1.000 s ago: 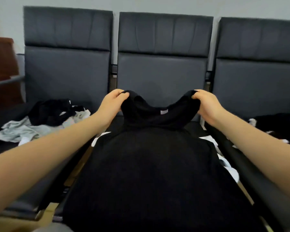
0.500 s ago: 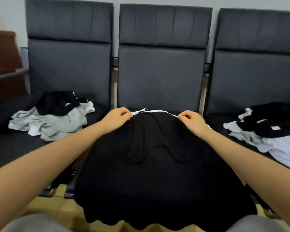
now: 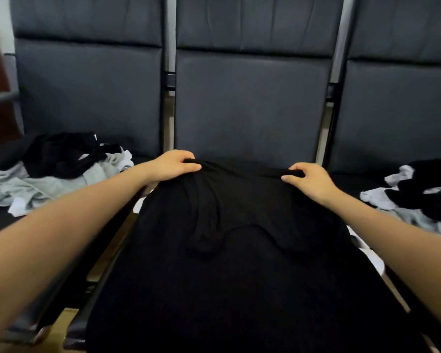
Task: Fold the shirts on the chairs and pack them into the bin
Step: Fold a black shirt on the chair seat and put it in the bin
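I see my left hand (image 3: 175, 165) and right hand (image 3: 307, 178) each pinching the soft, matte black shirt (image 3: 239, 263) at its far fold, on the padded middle chair (image 3: 250, 103); any label seems hidden.

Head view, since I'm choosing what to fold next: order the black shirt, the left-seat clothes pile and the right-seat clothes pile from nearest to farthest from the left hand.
1. black shirt, middle seat, pinched by the left hand.
2. left-seat clothes pile, just to its left.
3. right-seat clothes pile, beyond the right hand.
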